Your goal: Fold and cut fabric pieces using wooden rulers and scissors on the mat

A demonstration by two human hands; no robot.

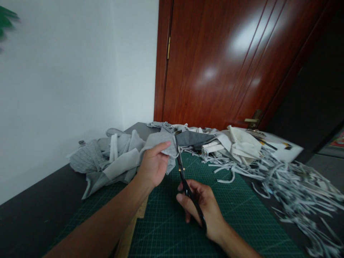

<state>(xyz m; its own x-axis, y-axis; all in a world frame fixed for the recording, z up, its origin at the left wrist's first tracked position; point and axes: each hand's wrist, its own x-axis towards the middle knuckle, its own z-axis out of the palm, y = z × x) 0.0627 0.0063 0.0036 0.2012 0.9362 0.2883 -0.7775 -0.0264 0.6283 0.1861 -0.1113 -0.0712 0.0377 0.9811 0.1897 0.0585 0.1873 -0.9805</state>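
Observation:
My left hand (155, 165) pinches a piece of light grey fabric (160, 139) above the cutting mat, thumb on top and the other fingers beneath. Black-handled scissors (185, 183) are gripped in my right hand (204, 204), their blades pointing away from me. Those blades lie at the right edge of the grey fabric, near my left fingertips. To the left, a heap of grey and white fabric (118, 161) reaches up to the held piece. Below both hands spreads the green gridded cutting mat (166, 222).
A wooden ruler (129, 233) lies partly under my left forearm. Cream and grey cloth pieces (242, 145) are piled at the back right. Many thin cut strips (292, 193) cover the table's right side. Behind stand a white wall (67, 71) and a brown door (209, 61).

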